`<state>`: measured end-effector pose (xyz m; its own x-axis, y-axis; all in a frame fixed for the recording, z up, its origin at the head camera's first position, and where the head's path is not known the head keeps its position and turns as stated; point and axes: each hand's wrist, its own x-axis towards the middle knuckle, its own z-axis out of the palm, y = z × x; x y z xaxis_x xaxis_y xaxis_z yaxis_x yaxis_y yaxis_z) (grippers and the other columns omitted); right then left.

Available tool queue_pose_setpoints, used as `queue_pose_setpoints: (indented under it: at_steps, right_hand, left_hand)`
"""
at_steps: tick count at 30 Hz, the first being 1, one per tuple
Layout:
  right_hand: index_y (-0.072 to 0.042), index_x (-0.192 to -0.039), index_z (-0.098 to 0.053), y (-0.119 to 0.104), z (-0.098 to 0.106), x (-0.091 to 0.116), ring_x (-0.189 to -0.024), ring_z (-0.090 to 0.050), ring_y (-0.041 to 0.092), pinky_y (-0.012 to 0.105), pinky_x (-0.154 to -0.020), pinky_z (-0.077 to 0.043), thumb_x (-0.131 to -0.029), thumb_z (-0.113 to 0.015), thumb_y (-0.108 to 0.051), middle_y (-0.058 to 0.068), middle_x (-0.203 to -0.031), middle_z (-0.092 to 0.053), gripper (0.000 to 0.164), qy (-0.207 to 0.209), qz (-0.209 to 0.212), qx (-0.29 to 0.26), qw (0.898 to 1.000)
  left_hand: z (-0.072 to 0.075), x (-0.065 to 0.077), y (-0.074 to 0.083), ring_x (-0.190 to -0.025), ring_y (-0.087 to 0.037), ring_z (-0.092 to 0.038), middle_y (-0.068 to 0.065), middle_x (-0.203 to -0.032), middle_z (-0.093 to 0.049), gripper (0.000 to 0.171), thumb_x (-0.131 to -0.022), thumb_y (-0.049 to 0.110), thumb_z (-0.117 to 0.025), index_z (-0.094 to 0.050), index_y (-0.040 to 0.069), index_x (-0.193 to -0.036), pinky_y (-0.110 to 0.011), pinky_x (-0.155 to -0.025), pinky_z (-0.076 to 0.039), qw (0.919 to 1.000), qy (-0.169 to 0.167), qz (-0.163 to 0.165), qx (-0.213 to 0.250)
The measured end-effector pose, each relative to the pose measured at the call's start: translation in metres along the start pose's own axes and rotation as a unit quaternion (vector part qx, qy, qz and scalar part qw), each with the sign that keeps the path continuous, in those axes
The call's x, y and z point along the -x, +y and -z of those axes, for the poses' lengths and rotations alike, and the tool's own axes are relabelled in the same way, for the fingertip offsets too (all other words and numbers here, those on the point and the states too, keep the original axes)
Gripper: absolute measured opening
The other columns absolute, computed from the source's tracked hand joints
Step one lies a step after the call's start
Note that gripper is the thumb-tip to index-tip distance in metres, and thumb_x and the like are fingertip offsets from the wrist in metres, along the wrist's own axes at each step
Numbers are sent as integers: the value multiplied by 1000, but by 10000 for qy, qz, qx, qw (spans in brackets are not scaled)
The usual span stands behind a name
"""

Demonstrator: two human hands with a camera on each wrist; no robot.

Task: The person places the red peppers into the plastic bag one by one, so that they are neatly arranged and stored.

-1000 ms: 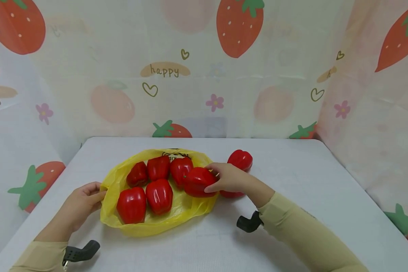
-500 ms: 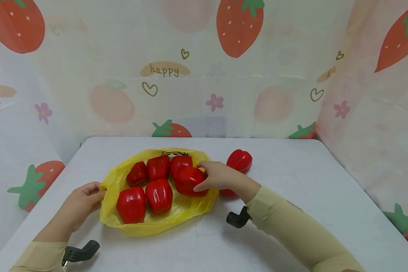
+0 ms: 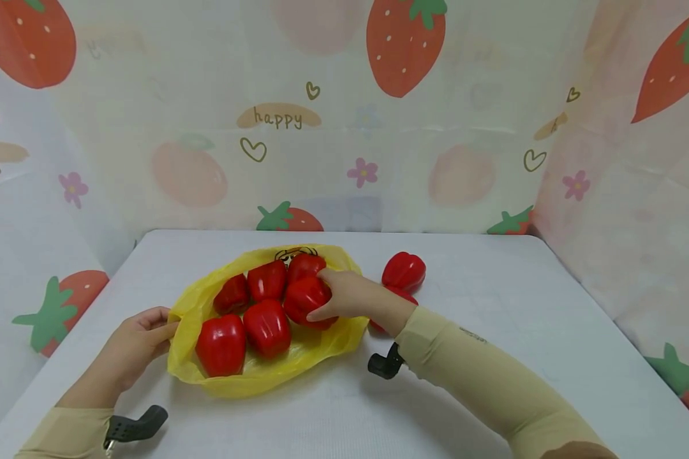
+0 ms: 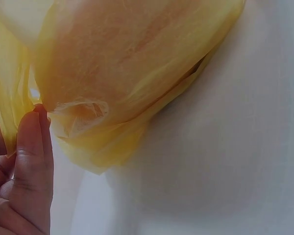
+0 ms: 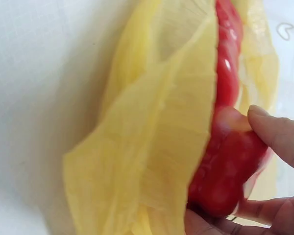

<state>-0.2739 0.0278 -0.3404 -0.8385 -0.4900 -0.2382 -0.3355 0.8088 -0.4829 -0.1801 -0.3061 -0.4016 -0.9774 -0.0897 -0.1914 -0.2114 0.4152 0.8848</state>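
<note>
A yellow plastic bag (image 3: 321, 357) lies open on the white table with several red bell peppers (image 3: 221, 345) inside. My left hand (image 3: 140, 344) pinches the bag's left edge between thumb and fingers, as the left wrist view also shows on the thin yellow film (image 4: 112, 152). At the bag's right side my right hand (image 3: 344, 294) reaches over the rim and grips a red bell pepper (image 3: 305, 299), thumb on its near side. In the right wrist view the fingers curl round that pepper (image 5: 230, 171), just inside the bag wall (image 5: 152, 132).
To the right of the bag, two more red bell peppers stand on the table, one farther back (image 3: 404, 271) and one partly hidden by the right forearm (image 3: 402, 294). A strawberry-print cloth (image 3: 321, 178) hangs behind and at both sides.
My right hand has moved left with the gripped pepper, deeper into the bag and against the other peppers. The bag's far rim has shifted slightly. My left hand has stayed in place.
</note>
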Motion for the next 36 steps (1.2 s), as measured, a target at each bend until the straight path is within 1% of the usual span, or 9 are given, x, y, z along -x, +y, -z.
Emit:
queue_pose_setpoints:
  at_steps: [4,6,10,14,16,22,28,32,36]
  right_hand:
    - [-16,-134,-38,0,-6,-4,-101,-50,16,28,-75,-52,-66,-77,-47,-1,-113,-54,84,-3,81,131,9999]
    - [-16,-134,-38,0,-7,-4,-102,-50,16,28,-75,-52,-65,-78,-47,-1,-114,-54,86,-48,80,81,9999]
    - [-17,-138,-34,1,-9,-2,-108,-47,17,31,-77,-52,-64,-81,-40,-1,-120,-51,91,-144,48,-18,9999]
    - [-16,-139,-34,4,-10,0,-110,-46,16,32,-82,-50,-66,-81,-32,-1,-123,-51,89,-229,117,57,9997]
    - [-15,-138,-36,6,-9,0,-108,-48,16,31,-83,-50,-67,-81,-29,-2,-121,-52,85,-274,123,30,9995]
    - [-17,-135,-40,13,-9,0,-97,-51,15,28,-78,-51,-68,-80,-22,-2,-106,-56,78,-420,-28,-404,9983]
    - [-17,-130,-45,19,-11,-1,-88,-53,14,24,-72,-50,-69,-80,-22,-2,-94,-57,71,-458,4,-375,9982]
    - [-17,-128,-46,19,-11,0,-86,-54,15,24,-70,-50,-69,-80,-23,-2,-91,-58,68,-492,-25,-469,9977]
    - [-16,-129,-46,20,-6,1,-85,-56,15,25,-69,-51,-70,-79,-24,-1,-92,-60,68,-486,-72,-522,9974]
  left_hand:
    - [0,-1,-1,-96,-20,-54,-9,-115,-55,50,-89,42,-54,-49,2,-120,-24,-82,-51,10000,-19,1,42]
    - [1,-2,-2,-96,-20,-54,-9,-114,-55,48,-90,40,-54,-49,2,-119,-23,-81,-51,10000,-34,-9,57]
    - [2,-2,-3,-96,-20,-54,-9,-113,-55,47,-90,39,-53,-49,2,-118,-23,-81,-51,10000,-54,-30,60]
    - [2,-2,-3,-96,-20,-54,-9,-112,-55,47,-90,40,-53,-50,2,-117,-23,-81,-51,10000,-59,-43,61]
    - [2,-2,-3,-96,-20,-54,-9,-112,-55,46,-91,40,-53,-50,2,-117,-23,-81,-51,10000,-54,-39,55]
    - [2,-2,-5,-96,-19,-54,-9,-112,-55,46,-92,38,-52,-49,2,-118,-23,-81,-51,10000,-25,-56,55]
    - [2,-2,-4,-96,-19,-54,-9,-113,-55,46,-92,38,-52,-49,1,-119,-23,-81,-51,10000,-50,-58,52]
    - [2,-1,-2,-95,-19,-54,-9,-112,-56,45,-92,38,-52,-49,1,-118,-23,-81,-51,10000,-58,-40,43]
    - [2,-1,-2,-94,-18,-54,-9,-111,-56,44,-92,37,-51,-49,0,-118,-23,-80,-51,9999,-53,-82,42]
